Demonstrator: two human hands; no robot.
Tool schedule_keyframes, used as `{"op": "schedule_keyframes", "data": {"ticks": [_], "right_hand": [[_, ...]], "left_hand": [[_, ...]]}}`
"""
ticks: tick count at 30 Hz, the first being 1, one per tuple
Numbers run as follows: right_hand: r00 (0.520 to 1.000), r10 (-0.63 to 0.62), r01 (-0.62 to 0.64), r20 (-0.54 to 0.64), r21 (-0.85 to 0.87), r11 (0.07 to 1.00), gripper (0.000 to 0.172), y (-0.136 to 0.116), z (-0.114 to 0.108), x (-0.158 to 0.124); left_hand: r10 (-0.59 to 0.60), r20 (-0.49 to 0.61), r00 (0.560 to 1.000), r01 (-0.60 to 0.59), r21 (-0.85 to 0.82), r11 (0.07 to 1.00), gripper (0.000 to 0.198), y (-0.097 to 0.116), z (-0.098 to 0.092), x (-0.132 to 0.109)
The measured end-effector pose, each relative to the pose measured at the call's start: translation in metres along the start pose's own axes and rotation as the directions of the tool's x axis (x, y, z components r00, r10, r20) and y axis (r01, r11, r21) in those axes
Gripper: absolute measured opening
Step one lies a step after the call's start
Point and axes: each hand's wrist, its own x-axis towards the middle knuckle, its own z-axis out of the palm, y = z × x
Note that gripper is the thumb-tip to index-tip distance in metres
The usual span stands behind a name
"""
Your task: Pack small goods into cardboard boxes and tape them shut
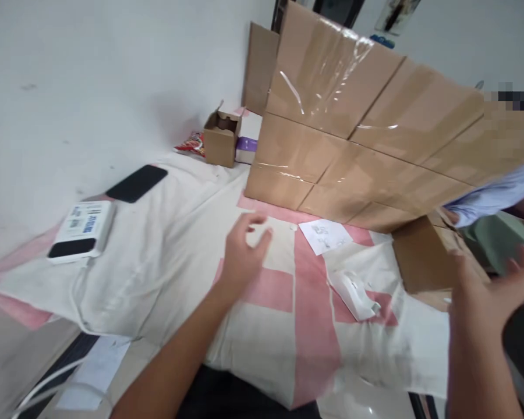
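Note:
My left hand (245,250) hovers over the pink and white cloth (317,349), thumb and fingers bent but apart, with nothing between them. At the right edge my right hand (484,291) is raised beside an open cardboard box (423,256). Its fingers are spread, somewhat blurred, and nothing shows in them. On the cloth between my hands lies a white, elongated plastic object (353,295) whose kind I cannot make out. Behind it rests a white paper (325,235) with small printed drawings.
A large taped cardboard panel (358,157) stands across the back. A black phone-like slab (137,183) and a white device (82,230) with a cable lie left. A small open carton (220,139) stands by the wall. Another person's sleeve (502,195) shows at right.

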Motion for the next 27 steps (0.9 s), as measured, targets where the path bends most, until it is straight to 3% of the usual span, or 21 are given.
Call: {"op": "schedule_keyframes", "data": {"ticks": [2, 4, 6, 8, 10, 13, 16, 18, 22, 25, 27], "right_hand": [[0.992, -0.030, 0.014, 0.125, 0.124, 0.992, 0.099, -0.043, 0.055, 0.001], [0.969, -0.068, 0.006, 0.239, 0.252, 0.968, 0.097, -0.079, 0.104, 0.001], [0.930, -0.128, -0.018, 0.346, 0.387, 0.922, 0.094, -0.110, 0.152, 0.005], [0.880, -0.188, -0.070, 0.437, 0.510, 0.857, 0.091, -0.138, 0.206, 0.017], [0.857, -0.172, -0.167, 0.487, 0.577, 0.799, 0.094, -0.162, 0.267, 0.037], [0.890, 0.078, -0.361, 0.449, 0.589, 0.723, 0.108, -0.186, 0.358, 0.075], [0.887, 0.255, -0.457, 0.384, 0.658, 0.598, 0.104, -0.183, 0.422, 0.113], [0.900, 0.241, -0.434, 0.362, 0.699, 0.568, 0.090, -0.169, 0.445, 0.129], [0.928, 0.167, -0.355, 0.332, 0.659, 0.663, 0.062, -0.145, 0.456, 0.139], [0.928, 0.006, -0.268, 0.372, 0.657, 0.704, 0.048, -0.159, 0.447, 0.132], [0.902, -0.141, -0.201, 0.409, 0.684, 0.701, 0.038, -0.183, 0.432, 0.119]], "left_hand": [[-0.186, -0.117, 0.976, 0.169, -0.140, 0.976, 0.020, -0.039, -0.031, 0.049], [-0.422, -0.206, 0.883, 0.352, -0.304, 0.885, 0.037, -0.082, -0.057, 0.099], [-0.526, -0.252, 0.812, 0.436, -0.336, 0.835, 0.046, -0.122, -0.078, 0.147], [-0.564, -0.295, 0.771, 0.451, -0.372, 0.812, 0.053, -0.155, -0.095, 0.192], [-0.569, -0.330, 0.753, 0.429, -0.408, 0.806, 0.058, -0.181, -0.108, 0.235], [-0.553, -0.365, 0.749, 0.371, -0.461, 0.806, 0.065, -0.211, -0.119, 0.293], [-0.515, -0.397, 0.759, 0.296, -0.495, 0.817, 0.076, -0.232, -0.118, 0.333], [-0.469, -0.396, 0.789, 0.241, -0.502, 0.830, 0.077, -0.242, -0.112, 0.345], [-0.357, -0.287, 0.889, 0.175, -0.506, 0.845, 0.049, -0.246, -0.099, 0.346], [-0.223, -0.248, 0.943, 0.094, -0.444, 0.891, 0.039, -0.230, -0.107, 0.344], [-0.116, -0.270, 0.956, 0.018, -0.339, 0.941, 0.043, -0.205, -0.128, 0.342]]}}
